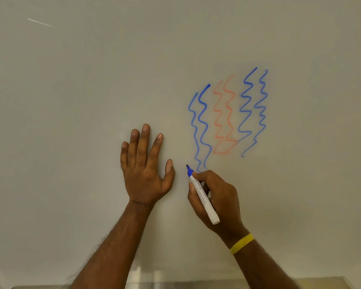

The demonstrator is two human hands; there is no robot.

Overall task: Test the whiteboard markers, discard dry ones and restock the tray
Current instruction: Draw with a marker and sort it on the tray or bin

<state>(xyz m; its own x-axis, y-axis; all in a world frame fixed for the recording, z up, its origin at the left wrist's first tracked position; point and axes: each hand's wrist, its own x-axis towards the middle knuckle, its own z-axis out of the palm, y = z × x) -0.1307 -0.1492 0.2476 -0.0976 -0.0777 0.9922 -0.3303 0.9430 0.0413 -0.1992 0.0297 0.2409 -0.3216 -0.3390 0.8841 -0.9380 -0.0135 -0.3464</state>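
Testing is judged ongoing, blue marker [203, 197] pinched by right hand [222, 203], left hand [146, 170] spread on whiteboard [71, 101]; keeping it seems warranted

View: one wide-angle camera worn on the person's head.
Facing: forward at the whiteboard [71, 122], nearly square-on, tipped slightly down.
Nearness: close; the board fills almost the whole frame.
Lower edge: a metal ledge [321, 283] under the board just shows along the bottom.
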